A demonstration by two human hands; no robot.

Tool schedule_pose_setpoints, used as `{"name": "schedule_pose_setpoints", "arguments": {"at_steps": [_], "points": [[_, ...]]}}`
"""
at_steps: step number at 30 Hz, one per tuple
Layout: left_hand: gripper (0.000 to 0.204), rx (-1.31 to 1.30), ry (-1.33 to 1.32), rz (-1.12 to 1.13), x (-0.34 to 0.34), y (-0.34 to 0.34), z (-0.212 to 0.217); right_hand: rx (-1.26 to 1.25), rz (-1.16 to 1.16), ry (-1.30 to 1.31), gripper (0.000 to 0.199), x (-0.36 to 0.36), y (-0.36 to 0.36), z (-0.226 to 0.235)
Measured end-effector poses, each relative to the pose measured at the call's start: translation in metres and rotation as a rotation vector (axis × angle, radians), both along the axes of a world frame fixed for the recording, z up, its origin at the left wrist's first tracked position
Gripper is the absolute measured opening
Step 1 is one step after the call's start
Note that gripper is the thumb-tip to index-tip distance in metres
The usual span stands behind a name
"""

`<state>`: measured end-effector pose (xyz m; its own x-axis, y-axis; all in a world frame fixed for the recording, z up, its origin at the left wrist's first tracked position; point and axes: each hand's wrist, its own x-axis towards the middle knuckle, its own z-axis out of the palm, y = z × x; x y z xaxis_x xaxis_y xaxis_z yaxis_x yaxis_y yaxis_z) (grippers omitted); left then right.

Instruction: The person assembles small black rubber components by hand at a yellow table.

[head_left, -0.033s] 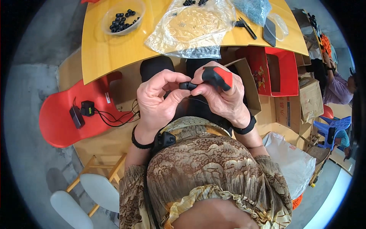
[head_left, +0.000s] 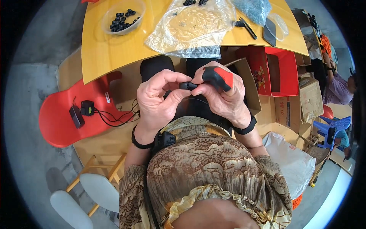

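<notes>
In front of my lap, just short of the table edge, I pinch a small black rounded cylindrical piece (head_left: 185, 86) between both hands. My left hand (head_left: 154, 99) grips its left end with thumb and index finger. From the other side, my right hand (head_left: 228, 97) closes thumb and index finger on its right end. A black and red cover (head_left: 217, 77) wraps my right index finger. The piece lies roughly level, with a seam near its middle; my fingertips hide its ends. Similar black pieces (head_left: 120, 23) lie in a clear plastic bowl (head_left: 105, 26) at the table's far left.
On the yellow table (head_left: 100, 57) lie a clear plastic bag (head_left: 190, 28), a black cutter knife (head_left: 248, 28) and a bag of bluish bits (head_left: 253, 9). A red chair (head_left: 57, 122) holding black devices stands left. A red box (head_left: 284, 72) sits under the table; a person (head_left: 339, 89) is far right.
</notes>
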<state>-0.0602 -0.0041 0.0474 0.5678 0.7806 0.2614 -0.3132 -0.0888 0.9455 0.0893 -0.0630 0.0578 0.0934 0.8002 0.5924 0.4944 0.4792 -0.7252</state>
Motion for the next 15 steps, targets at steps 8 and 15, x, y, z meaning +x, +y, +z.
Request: {"name": "schedule_pose_setpoints", "arguments": {"at_steps": [8,15], "points": [[0.018,0.091,0.023,0.049,-0.0009,0.0004,-0.0003,-0.034,-0.029,-0.05,0.021,-0.0014,-0.0015,0.0064],[0.019,0.365,0.141,0.153,-0.0016,0.0048,-0.0029,-0.114,0.04,-0.094,0.021,0.0037,-0.0022,0.0101]]}}
